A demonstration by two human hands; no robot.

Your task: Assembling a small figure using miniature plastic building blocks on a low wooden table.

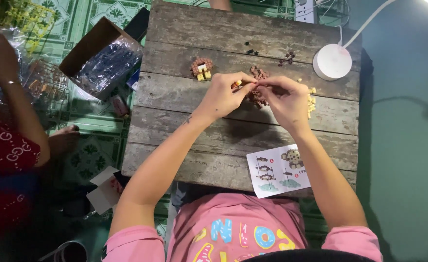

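Observation:
Both my hands meet over the middle of a small weathered wooden table (223, 140). My left hand (223, 94) pinches a tiny yellow and orange brick piece (236, 85) between thumb and fingers. My right hand (286, 99) has its fingertips pressed against the same small piece, above a brown mini-brick build (258, 97) that lies on the table. A finished brown and yellow brick figure (201, 68) stands to the left. Loose yellow bricks (311, 102) lie beside my right hand, and dark loose bricks (286, 59) sit farther back.
A printed instruction sheet (278, 170) lies near the table's front edge. A round white lamp base (332, 61) with a cable stands at the back right. An open cardboard box with a plastic bag (102, 58) sits left of the table. Another person in red (5, 145) sits at far left.

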